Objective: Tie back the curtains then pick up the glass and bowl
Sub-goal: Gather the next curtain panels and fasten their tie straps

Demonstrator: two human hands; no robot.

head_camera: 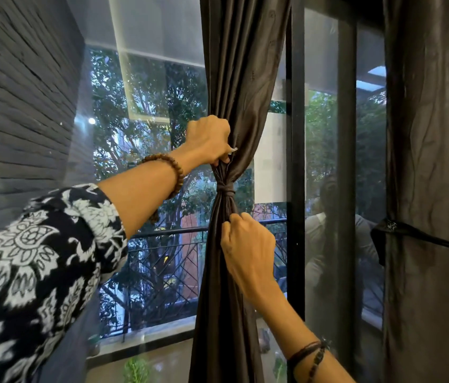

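Observation:
A dark grey curtain (241,87) hangs in front of the window, gathered at mid height by a knotted tie (225,188). My left hand (209,140) grips the bunched cloth just above the knot. Below the knot, my right hand (248,248) grips the gathered curtain. A second dark curtain (433,134) hangs at the right with a dark tieback band (408,230) around it. No glass or bowl is in view.
A black window frame post (296,161) stands right behind the gathered curtain. Through the pane I see a balcony railing (168,258) and trees. A grey slatted wall (24,111) fills the left side. A small green plant (135,369) sits low outside.

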